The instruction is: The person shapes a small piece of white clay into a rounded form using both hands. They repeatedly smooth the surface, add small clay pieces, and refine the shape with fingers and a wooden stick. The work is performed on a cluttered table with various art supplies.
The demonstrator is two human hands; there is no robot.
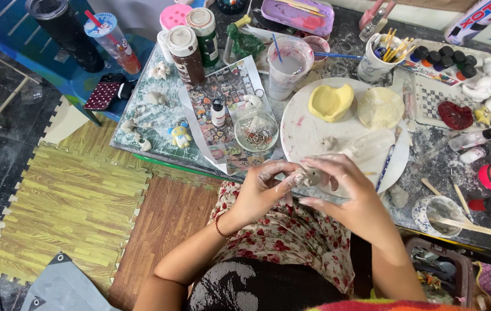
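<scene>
While both your left hand (pixel 260 193) and right hand (pixel 352 198) pinch that clay lump (pixel 310 174) mid-frame, it looks soft, so hold its sides lightly.

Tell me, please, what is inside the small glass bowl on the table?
The glass bowl holds a heap of small metal rings or hooks; their exact kind is too small to tell. The printed sheet lies under the bowl, and the part beneath the heap is covered.

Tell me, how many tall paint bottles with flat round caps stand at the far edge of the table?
2. A brown bottle and a green bottle stand side by side, beyond the printed sheet. Others may be hidden in the clutter.
</scene>
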